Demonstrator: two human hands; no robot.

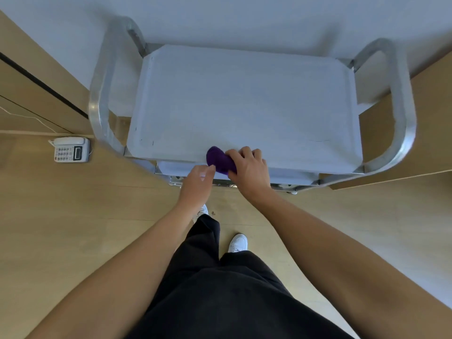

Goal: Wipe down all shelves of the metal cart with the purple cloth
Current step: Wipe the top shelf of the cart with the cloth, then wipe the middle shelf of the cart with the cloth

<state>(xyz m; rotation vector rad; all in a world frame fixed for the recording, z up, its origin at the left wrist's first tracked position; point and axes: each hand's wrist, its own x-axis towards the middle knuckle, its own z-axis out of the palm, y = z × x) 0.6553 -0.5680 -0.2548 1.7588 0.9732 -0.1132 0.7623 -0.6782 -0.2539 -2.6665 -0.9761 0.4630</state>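
cart: a metal trolley with a looped tube handle at each end, standing against a pale wall. Every place below is given from it.
top shelf: the flat tray on top of the cart, bare apart from the cloth. It looks dull and even, with no wet streak or smear that I can make out.
cloth: purple and bunched into a wad. It lies on the near edge of the top shelf, about midway along the cart's front side, and hangs a little over the lip.
right hand: knuckles up, fingers curled over the wad and clamped on it.
left hand: just off the cart's front edge, fingers loosely bent, tips at the cloth's lower left end. I cannot tell whether it pinches the cloth or only meets it.
lower shelf: only a thin strip shows under the top shelf's front edge. The rest of it, and anything beneath, is hidden.
done: hard to judge. The cloth lies at the very edge of the top shelf, which fits the start of a pass or the end of one.
to do: by my reckoning, the lower shelf and whatever lies beneath it are not yet wiped, since both hands are up at the top level.
phone: a white desk phone on the wooden floor, off the cart's left end and well apart from the hands.
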